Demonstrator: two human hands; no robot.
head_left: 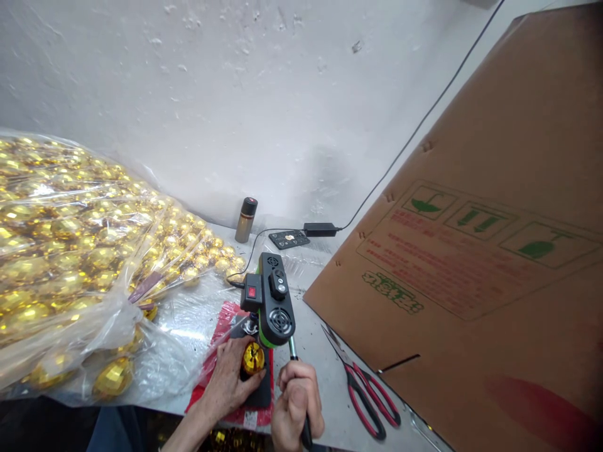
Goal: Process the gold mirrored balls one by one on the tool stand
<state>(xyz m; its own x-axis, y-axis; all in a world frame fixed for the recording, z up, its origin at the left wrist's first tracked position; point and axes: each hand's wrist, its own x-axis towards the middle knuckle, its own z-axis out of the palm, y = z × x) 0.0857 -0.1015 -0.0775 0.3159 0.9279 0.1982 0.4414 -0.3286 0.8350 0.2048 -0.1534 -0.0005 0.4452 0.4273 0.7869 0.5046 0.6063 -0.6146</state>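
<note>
The person's left hand [225, 384] comes in from the near edge of the surface [336, 411], its thumb and index finger curled narrow around the sides of a faceted gold ball [253, 358], which sits over the black base [261, 397] of a small bench machine [277, 300], close below and in front of its head. The right hand [299, 402] is closed around the black grip of the lever [294, 349], to the right of the machine. The ball looks light and probably hollow, with a thin, rigid shell that could dent or crack if pinched hard; its mirror-smooth coating is likely to be slippery and easily scratched, so a gentle hold at its widest part, with the fingertips kept low and out to the sides, should steady it best. The lever looks stiff and sturdy, best held by its grip. Red plastic [226, 319] lies under the base. To the left, a transparent bag [110, 326] bulges with many more gold balls [70, 229]. Scissors [369, 397] with red-and-black handles lie on the right, beside a large cardboard box [475, 351]. Near the wall [226, 107] stand a bottle [245, 227] and, lying flat, a black power adapter [320, 230].
</note>
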